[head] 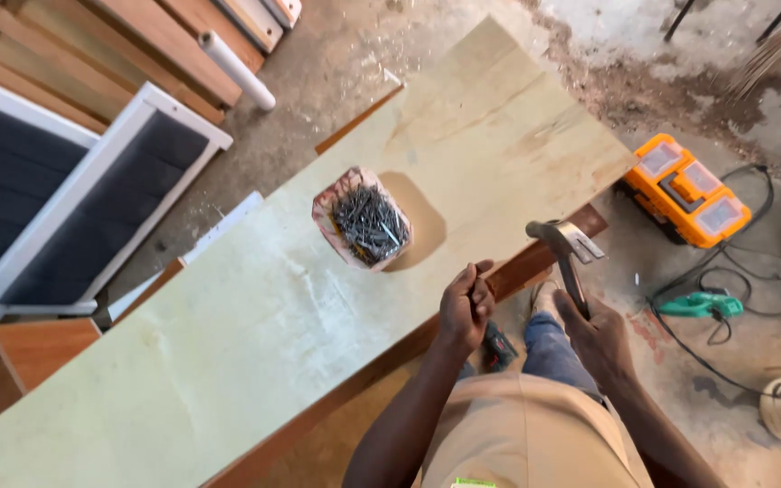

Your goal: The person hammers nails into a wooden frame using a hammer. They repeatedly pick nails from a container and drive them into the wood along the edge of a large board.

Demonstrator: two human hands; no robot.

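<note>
Head view, looking down. Large pale green-cream sheet of board (255, 307) on a reddish-brown wooden frame runs diagonally across the shot; all places given relative to this board.

Left hand (465, 307) sits at the board's near edge, about midway along, fingers pinched tight together on something too small to make out, probably a nail, cannot tell for sure. Hand touches the board edge right over the brown wood rail (535, 262).

Right hand (600, 339) is just off the board's near edge, beside the left hand, fist wrapped firmly round the handle of a steel claw hammer (569, 248). Hammer head is raised above the rail near the board's near-right corner, apart from the left hand, not touching the board.

On the board's middle: open pinkish paper packet full of dark grey nails (365, 221), well apart from both hands.

Off the board's right end, on the concrete floor: orange plastic organiser case with clear lids (687, 192); nearer, a green power tool with black cable (700, 305). Beyond the board's far-left side: white-framed dark mesh panels (74, 194), stacked brown timber planks (137, 45), a white plastic pipe (237, 70).

Below the board's near edge: person's beige shirt, blue jeans
</note>
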